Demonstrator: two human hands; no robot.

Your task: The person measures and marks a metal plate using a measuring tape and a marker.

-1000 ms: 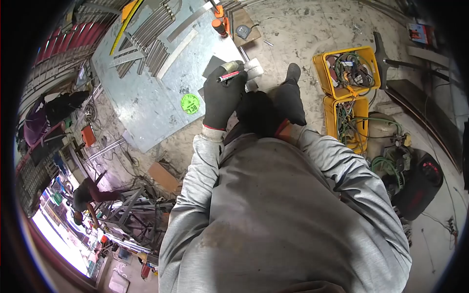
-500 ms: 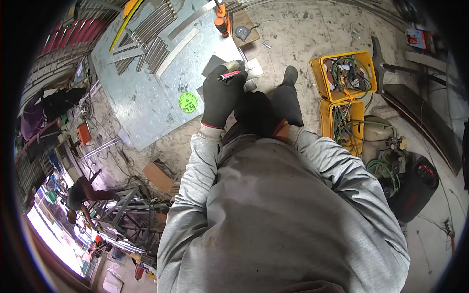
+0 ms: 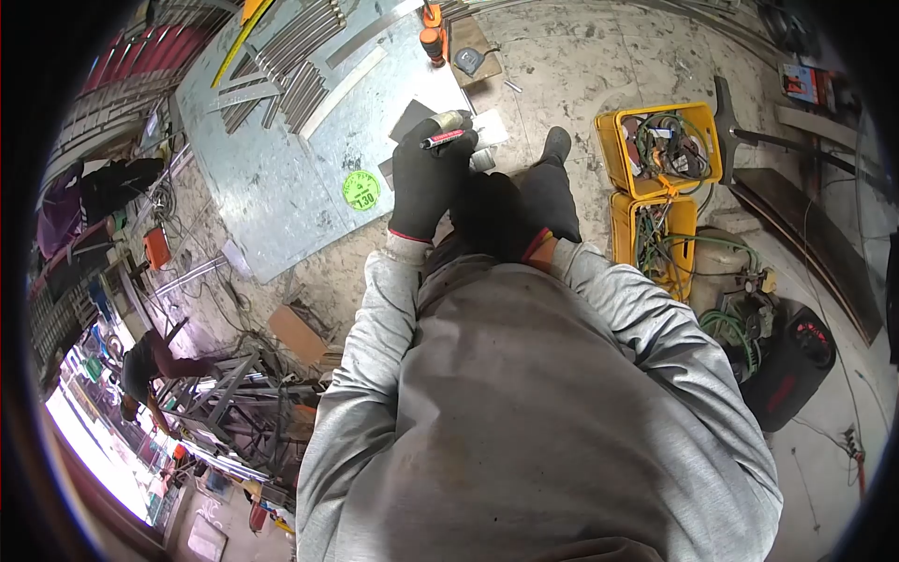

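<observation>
From where I stand, the person's left hand [image 3: 428, 183], in a dark glove, is closed around a marker [image 3: 443, 139] with a red-and-white label, which lies slantwise across the fingers near the edge of the tabletop [image 3: 281, 211]. A pale patch by the fingertips is too unclear to name. The right hand [image 3: 492, 217], also gloved, is close beside the left one, between it and the dark shoe [image 3: 557, 145]; its grip is hidden, so I cannot tell whether it is clenched, released or holding something. Just past the hands lie a dark flat piece [image 3: 409, 120] and a pale flat piece [image 3: 490, 127], the left hand partly covering the space between them. I judge this to be close handwork at those pieces with the marker kept in the fingers; whether its tip meets either one, I cannot make out. Handling them from this position would call for a steady hold on the marker and care not to nudge either piece. A round green sticker [image 3: 360, 190] is on the tabletop, with a group of metal bars [image 3: 300, 80] farther off. A tape measure [image 3: 470, 62] rests on a brown board [image 3: 485, 71] beyond the hands, beside an orange-and-black tool [image 3: 432, 45].
</observation>
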